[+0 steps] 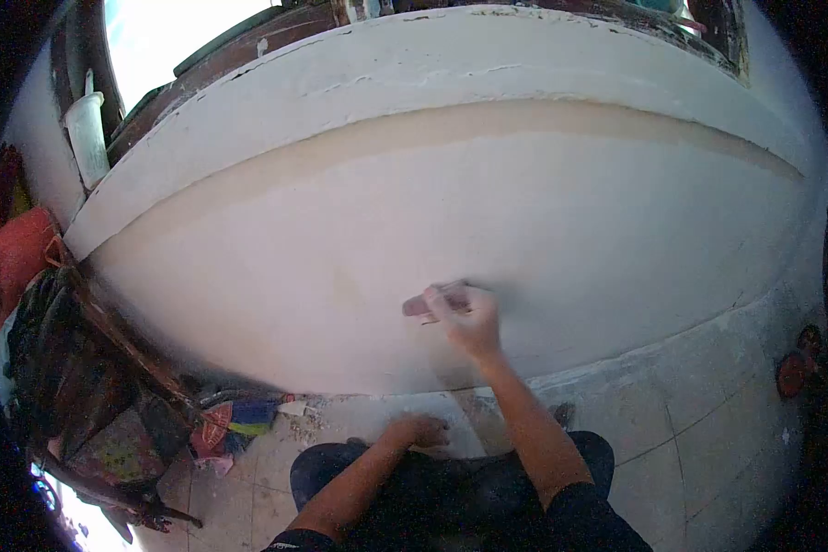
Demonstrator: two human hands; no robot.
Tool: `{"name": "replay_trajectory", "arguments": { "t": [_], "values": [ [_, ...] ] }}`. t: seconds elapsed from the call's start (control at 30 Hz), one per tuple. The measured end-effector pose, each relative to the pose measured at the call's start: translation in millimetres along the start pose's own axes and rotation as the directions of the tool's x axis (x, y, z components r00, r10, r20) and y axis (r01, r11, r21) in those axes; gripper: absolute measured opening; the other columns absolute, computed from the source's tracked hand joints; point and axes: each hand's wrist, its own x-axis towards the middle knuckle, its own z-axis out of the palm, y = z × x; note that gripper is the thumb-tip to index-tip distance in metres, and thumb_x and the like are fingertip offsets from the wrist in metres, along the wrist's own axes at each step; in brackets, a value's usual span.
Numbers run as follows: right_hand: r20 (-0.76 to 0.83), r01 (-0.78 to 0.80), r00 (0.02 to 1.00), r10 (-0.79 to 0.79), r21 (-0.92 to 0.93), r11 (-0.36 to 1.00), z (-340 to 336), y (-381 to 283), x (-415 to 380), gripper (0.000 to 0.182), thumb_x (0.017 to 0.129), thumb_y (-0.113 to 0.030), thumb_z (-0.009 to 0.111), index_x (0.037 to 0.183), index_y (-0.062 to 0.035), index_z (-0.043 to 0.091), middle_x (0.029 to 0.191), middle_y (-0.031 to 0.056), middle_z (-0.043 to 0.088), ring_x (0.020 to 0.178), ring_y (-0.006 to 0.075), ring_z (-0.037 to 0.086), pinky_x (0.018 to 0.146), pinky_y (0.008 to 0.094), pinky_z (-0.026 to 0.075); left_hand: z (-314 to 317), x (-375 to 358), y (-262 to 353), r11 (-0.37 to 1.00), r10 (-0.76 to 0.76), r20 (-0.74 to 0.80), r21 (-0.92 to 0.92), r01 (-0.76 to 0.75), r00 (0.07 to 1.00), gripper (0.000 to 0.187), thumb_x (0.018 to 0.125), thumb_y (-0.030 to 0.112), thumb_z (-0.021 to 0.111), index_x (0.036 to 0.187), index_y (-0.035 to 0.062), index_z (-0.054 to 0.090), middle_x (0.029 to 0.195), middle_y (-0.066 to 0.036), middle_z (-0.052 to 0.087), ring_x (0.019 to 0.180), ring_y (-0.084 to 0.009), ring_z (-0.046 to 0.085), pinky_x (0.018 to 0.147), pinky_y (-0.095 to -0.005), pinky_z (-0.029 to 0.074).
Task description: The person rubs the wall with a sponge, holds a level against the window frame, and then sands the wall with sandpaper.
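Observation:
My right hand (472,324) is closed around a flat reddish-brown piece of sandpaper (418,305), held against the pale, smooth wall (359,221). Slight motion blur softens the fingers and the sandpaper's edges. Lower down, my left hand (419,430) hangs between my knees, near the foot of the wall. Its fingers are loosely bent and partly apart, with nothing visible in them.
A windowsill ledge (414,46) runs above the wall, with a white container (86,138) at its left. Brooms with blue and yellow bristles (251,414), a wooden chair (129,331) with dark cloth, and a red bag (23,253) stand left. Tiled floor (699,432) lies right.

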Motion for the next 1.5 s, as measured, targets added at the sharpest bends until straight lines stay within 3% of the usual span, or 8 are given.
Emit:
{"name": "replay_trajectory", "arguments": {
  "t": [0.2, 0.37, 0.57, 0.7, 1.1, 1.23, 1.3, 1.5],
  "values": [
    [-0.732, 0.222, 0.649, -0.207, -0.078, 0.972, -127, -28, 22, 0.018, 0.086, -0.017, 0.076, 0.093, -0.001, 0.071, 0.083, 0.0086, 0.069, 0.066, 0.0184, 0.065, 0.064, 0.0351, 0.055, 2, -1, -1, 0.991, 0.059, -0.026, -0.122, -0.062, 0.998, 0.06, 0.098, 0.056, 0.054, 0.148, 0.0222, 0.052, 0.148, -0.014, 0.055, 0.134, -0.0382, 0.053, 0.113, -0.0569, 0.039],
    [-0.733, 0.274, 0.68, -0.002, 0.251, 0.928, -137, -44, 17, 0.017, 0.086, -0.011, 0.074, 0.096, -0.0011, 0.065, 0.088, 0.0099, 0.066, 0.063, 0.0185, 0.063, 0.054, 0.0327, 0.053, -6, -11, 6, 0.985, -0.014, 0.042, -0.173, 0.021, 0.999, 0.064, 0.097, 0.062, 0.052, 0.149, 0.0231, 0.05, 0.151, -0.013, 0.052, 0.137, -0.0373, 0.05, 0.112, -0.0567, 0.04],
    [-0.015, 0.0, 1.0, -0.001, -0.064, 0.998, -6, 17, 1, 0.021, 0.095, -0.019, 0.072, 0.089, 0.0008, 0.073, 0.079, 0.0094, 0.075, 0.063, 0.0146, 0.07, 0.055, 0.0295, 0.056, -13, -29, 12, 0.973, 0.003, 0.023, -0.232, 0.002, 1.0, 0.066, 0.098, 0.061, 0.052, 0.149, 0.0179, 0.05, 0.152, -0.013, 0.05, 0.138, -0.0377, 0.048, 0.115, -0.0548, 0.038],
    [-0.001, -0.105, 0.995, 0.105, -0.033, 0.994, -2, 2, 0, 0.022, 0.096, -0.019, 0.071, 0.088, 0.001, 0.073, 0.079, 0.011, 0.075, 0.062, 0.0142, 0.07, 0.054, 0.0291, 0.056, -12, -21, 3, 0.983, 0.016, -0.024, -0.181, -0.02, 1.0, 0.066, 0.099, 0.058, 0.052, 0.149, 0.015, 0.049, 0.152, -0.014, 0.05, 0.138, -0.0384, 0.048, 0.116, -0.0535, 0.037],
    [-0.701, 0.17, 0.711, -0.053, 0.098, 0.981, -173, -45, 12, 0.016, 0.086, -0.019, 0.075, 0.094, -0.0055, 0.072, 0.087, 0.0073, 0.071, 0.071, 0.0159, 0.067, 0.062, 0.03, 0.054, -33, -46, 20, 0.974, -0.003, 0.04, -0.224, 0.011, 0.999, 0.061, 0.098, 0.055, 0.054, 0.144, 0.0154, 0.054, 0.146, -0.016, 0.056, 0.135, -0.038, 0.051, 0.112, -0.0523, 0.042],
    [-0.509, 0.044, 0.853, -0.11, -0.141, 0.989, -98, -13, 16, 0.014, 0.092, -0.017, 0.074, 0.089, -0.004, 0.071, 0.079, 0.0059, 0.069, 0.065, 0.0116, 0.064, 0.056, 0.0268, 0.051, -48, -60, 28, 0.97, -0.028, 0.036, -0.241, 0.036, 0.999, 0.063, 0.098, 0.059, 0.052, 0.147, 0.0175, 0.052, 0.147, -0.016, 0.055, 0.135, -0.0387, 0.051, 0.113, -0.0515, 0.041],
    [-0.089, -0.123, 0.989, 0.119, -0.034, 0.992, -38, -49, 0, 0.029, 0.094, -0.027, 0.074, 0.098, 0.0009, 0.073, 0.089, 0.0054, 0.074, 0.073, 0.0128, 0.068, 0.064, 0.0286, 0.054, -71, -88, 43, 0.967, -0.041, 0.07, -0.249, 0.057, 0.997, 0.064, 0.099, 0.059, 0.052, 0.147, 0.018, 0.052, 0.148, -0.016, 0.054, 0.135, -0.039, 0.051, 0.114, -0.0513, 0.041],
    [0.051, -0.074, 0.996, 0.079, -0.091, 0.993, -16, -25, 4, 0.023, 0.098, -0.023, 0.071, 0.095, -0.0003, 0.073, 0.087, 0.007, 0.072, 0.071, 0.0106, 0.066, 0.057, 0.0272, 0.055, -74, -89, 38, 0.968, -0.05, 0.093, -0.241, 0.071, 0.994, 0.066, 0.1, 0.059, 0.05, 0.149, 0.015, 0.049, 0.15, -0.017, 0.052, 0.135, -0.0393, 0.051, 0.114, -0.0537, 0.04]
  ]
}}
